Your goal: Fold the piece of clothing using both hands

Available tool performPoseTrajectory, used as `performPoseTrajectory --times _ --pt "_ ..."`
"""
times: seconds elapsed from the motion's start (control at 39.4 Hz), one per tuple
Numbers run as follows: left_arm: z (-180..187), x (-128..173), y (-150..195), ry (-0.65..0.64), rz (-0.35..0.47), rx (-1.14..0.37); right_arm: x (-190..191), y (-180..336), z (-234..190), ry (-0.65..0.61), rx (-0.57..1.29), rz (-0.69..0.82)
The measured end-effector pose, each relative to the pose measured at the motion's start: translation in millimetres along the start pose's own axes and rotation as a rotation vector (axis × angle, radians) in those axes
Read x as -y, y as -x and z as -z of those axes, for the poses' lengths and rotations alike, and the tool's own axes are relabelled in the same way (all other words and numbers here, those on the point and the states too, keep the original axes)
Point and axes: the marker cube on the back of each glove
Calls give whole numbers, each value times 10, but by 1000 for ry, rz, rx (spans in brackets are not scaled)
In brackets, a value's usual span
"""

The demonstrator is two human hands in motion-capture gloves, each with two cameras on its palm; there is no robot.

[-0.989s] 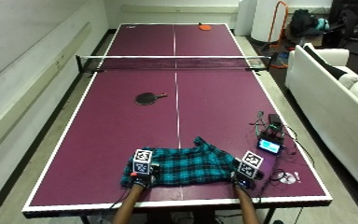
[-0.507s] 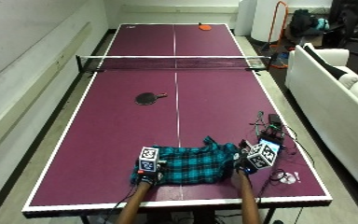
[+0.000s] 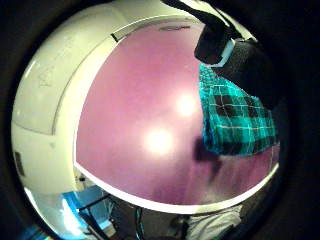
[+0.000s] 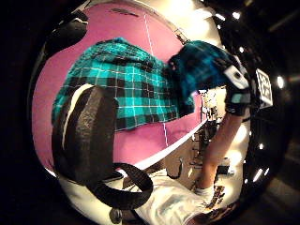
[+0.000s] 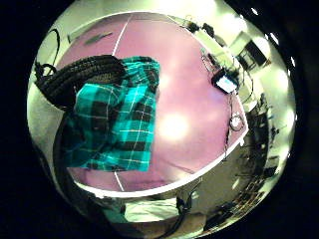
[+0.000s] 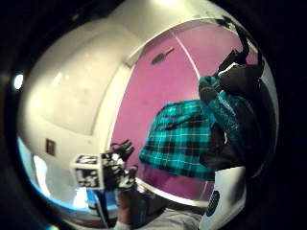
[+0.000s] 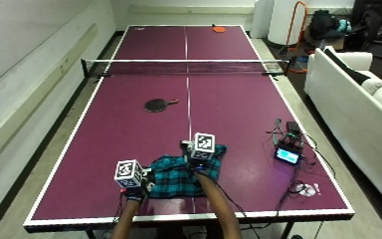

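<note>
Right hand [image 7: 203, 162] has carried its pinched side of the plaid shirt [image 7: 174, 180] inward over the middle, left hand [image 7: 136, 187] pinning the other edge near the bench's [image 7: 111, 149] near edge; soft, limp cloth, best gripped at edges.

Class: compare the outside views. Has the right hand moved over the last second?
Yes. The right hand, gripping the shirt, has swung left, away from the device near the table's right edge, and now sits near the centre line, carrying that side over.
</note>
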Motion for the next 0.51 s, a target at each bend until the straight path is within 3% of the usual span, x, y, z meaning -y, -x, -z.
performPoseTrajectory --times 0.1,0.18,0.25,0.41,0.51 --pt "65 -96 124 -25 13 0 -587 709 50 264 16 115" --pt "149 -177 193 -37 27 7 -939 1164 423 342 68 212" --pt "208 -211 253 -40 48 14 -1126 1399 451 402 118 291" --pt "229 -193 331 -40 70 21 -1393 1353 603 593 266 394" --pt "163 -124 321 -57 61 2 -1375 1071 719 563 340 440"
